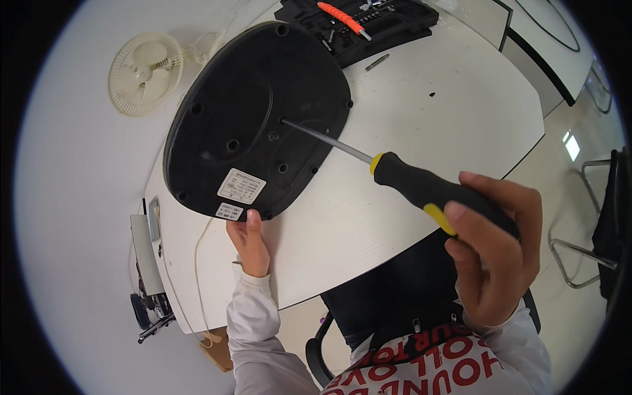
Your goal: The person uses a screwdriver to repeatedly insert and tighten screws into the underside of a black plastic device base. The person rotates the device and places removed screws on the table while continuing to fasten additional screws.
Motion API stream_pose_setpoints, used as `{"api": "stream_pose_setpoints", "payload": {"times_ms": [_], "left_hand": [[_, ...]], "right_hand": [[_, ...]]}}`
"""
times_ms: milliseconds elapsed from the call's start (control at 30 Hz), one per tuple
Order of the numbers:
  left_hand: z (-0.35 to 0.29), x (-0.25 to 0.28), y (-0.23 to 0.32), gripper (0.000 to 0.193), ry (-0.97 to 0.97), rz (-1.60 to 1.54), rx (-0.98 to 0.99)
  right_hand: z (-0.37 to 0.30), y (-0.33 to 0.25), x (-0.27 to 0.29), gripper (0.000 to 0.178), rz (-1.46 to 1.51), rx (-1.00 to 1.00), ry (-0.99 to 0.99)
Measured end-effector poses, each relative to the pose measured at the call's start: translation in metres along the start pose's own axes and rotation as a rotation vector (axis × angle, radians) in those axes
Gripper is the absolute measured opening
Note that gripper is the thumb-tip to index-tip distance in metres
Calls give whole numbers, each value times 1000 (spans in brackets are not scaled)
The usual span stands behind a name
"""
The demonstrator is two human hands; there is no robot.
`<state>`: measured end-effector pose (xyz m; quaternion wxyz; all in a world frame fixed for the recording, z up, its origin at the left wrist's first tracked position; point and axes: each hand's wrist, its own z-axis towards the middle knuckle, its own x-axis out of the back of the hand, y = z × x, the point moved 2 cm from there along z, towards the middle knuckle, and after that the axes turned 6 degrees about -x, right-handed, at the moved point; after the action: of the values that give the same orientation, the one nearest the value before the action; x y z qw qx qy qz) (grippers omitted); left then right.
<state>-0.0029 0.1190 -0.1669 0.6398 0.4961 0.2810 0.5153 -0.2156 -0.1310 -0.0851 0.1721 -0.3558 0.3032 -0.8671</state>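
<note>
A black plastic fan base [243,99], its underside facing me, is tipped up over the white table. Several screw holes and two white labels [241,186] show on it. My left hand [250,243] grips its lower edge, thumb on the labelled face and the other fingers mostly hidden behind. In my right hand [494,243] is a screwdriver [421,184] with a black and yellow handle, fingers wrapped round the grip. The long metal shaft points up and left, and its tip is at a hole near the middle of the base.
A cream fan head [146,74] lies beyond the base at the left. At the back, a black tool case [395,29] holds an orange-handled driver [342,20]. A small metal bit [377,62] and a dark scrap [432,94] lie on the white table [461,125]. A cord [197,263] runs down the left.
</note>
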Motion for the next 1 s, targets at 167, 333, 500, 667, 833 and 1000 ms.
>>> {"api": "stream_pose_setpoints", "payload": {"times_ms": [167, 333, 500, 667, 833, 1000], "left_hand": [[10, -3, 4, 47, 117, -86, -121], [27, 1, 21, 50, 95, -200, -144], [23, 2, 30, 47, 120, -270, -148], [24, 8, 34, 45, 56, -316, -120], [23, 16, 31, 46, 66, -361, -80], [24, 10, 36, 46, 142, -335, -90]], "right_hand": [[8, -10, -5, 31, -59, 58, 22], [23, -41, 2, 50, -21, 88, -77], [23, -73, 6, 62, 57, 31, -174], [27, -76, -7, 55, 168, 122, -157], [23, -82, -11, 54, 195, 123, -166], [22, -93, -17, 57, 151, 162, -163]]}}
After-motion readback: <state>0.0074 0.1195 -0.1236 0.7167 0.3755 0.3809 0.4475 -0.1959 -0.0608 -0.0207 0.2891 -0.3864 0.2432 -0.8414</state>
